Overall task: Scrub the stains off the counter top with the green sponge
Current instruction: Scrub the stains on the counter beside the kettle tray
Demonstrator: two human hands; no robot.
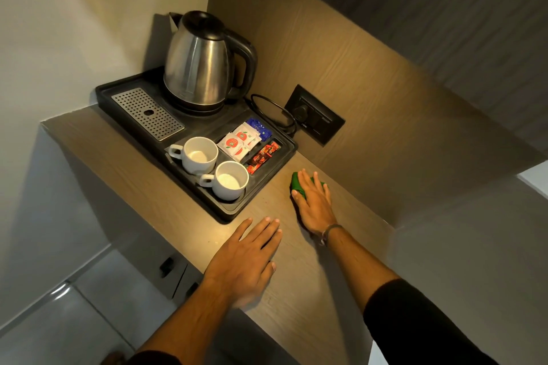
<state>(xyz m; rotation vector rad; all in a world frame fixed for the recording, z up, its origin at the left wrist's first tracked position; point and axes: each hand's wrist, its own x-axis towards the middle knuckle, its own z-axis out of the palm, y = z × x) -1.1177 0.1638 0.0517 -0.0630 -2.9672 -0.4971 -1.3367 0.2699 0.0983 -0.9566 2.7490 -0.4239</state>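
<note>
We press our right hand [314, 204] flat on the green sponge [298, 185], fingers spread over its top, so the sponge sits pinned between palm and counter [166, 184]; the fingers lie across it and do not curl around it. The sponge rests on the wood-look counter just right of the black tray [261, 187], near the back wall, with its green edge showing past our fingertips and thumb. A thin band circles that wrist. Our left hand [246, 258] lies open and flat on the counter nearer the front edge, palm down, holding nothing, just in front of the tray's near corner.

On the tray stands a steel kettle [198, 65] with a black handle, beside a perforated metal grate [148, 112]. Two white cups [198, 154] sit upright in the tray's front part, touching or almost touching each other. Behind them, compartments hold white sachets [238, 142], a blue packet [261, 129] and red-brown sticks [264, 157]. A black cord [272, 109] loops from the kettle base to a dark wall socket [314, 115]. We cannot make out any stains on the counter in this light
</note>
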